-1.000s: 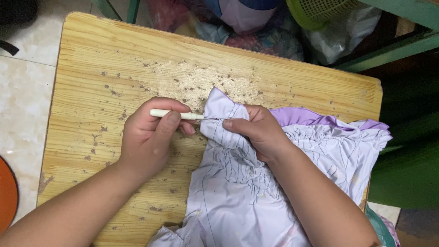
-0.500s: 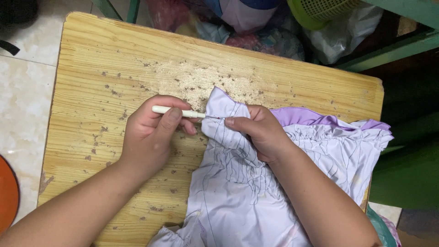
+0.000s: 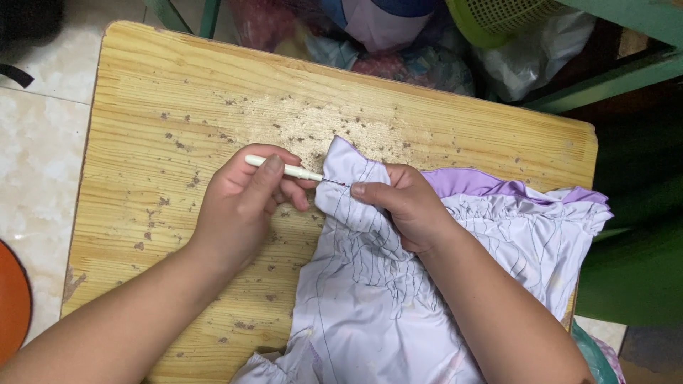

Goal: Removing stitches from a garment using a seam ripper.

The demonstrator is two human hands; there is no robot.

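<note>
A pale lilac garment with gathered ruffles and thin dark lines lies across the right half of a worn wooden table. My left hand grips a slim white seam ripper, its metal tip touching the cloth's upper corner. My right hand pinches that same corner of the garment, thumb close to the tool's tip. A darker purple trim shows along the garment's far edge.
Beyond the table's far edge lie bundled plastic bags and cloth and a green mesh basket. A green frame runs at the right. Tiled floor lies left, with an orange object at the lower left edge.
Both hands and the cloth corner stay almost in place; the seam ripper's tip has edged slightly along the seam.
</note>
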